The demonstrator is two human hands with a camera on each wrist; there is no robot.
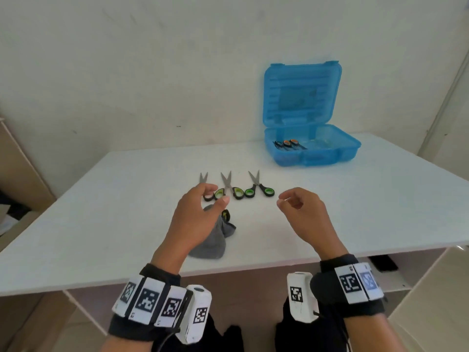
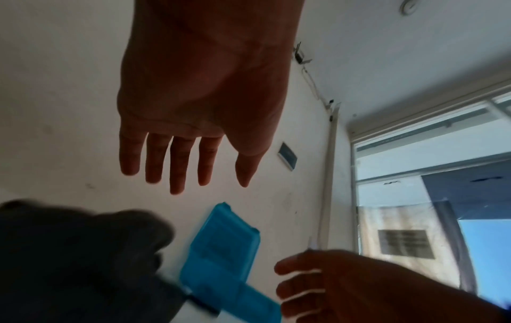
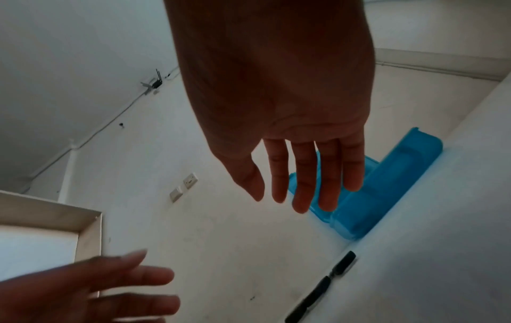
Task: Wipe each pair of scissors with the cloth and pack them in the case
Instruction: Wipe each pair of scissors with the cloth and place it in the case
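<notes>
**White table, two empty hands, three scissors waiting**

White table (image 1: 355,199) against a plain pale wall, that's the whole setup. Nearest the person, both wrists wear black bands with white marker blocks. The left hand (image 1: 195,217) hovers over a crumpled grey cloth (image 1: 215,240) lying on the table, fingers loosely curled, grip holding nothing; its fingertips sit above the handles of the leftmost scissors. The right hand (image 1: 302,214) floats just to the right, fingers also softly curled, grip empty too. The wrist views show both hands with fingers hanging fairly straight and relaxed.

Just past the hands, three pairs of green-handled scissors (image 1: 229,186) lie in a row, blades pointing away toward the wall, near each other but apart.

Further back and off to the right sits the blue case (image 1: 317,156), lid standing upright and open. Inside its left end lie orange-handled scissors (image 1: 290,144) and another dark pair beside them, hard to make out.
</notes>
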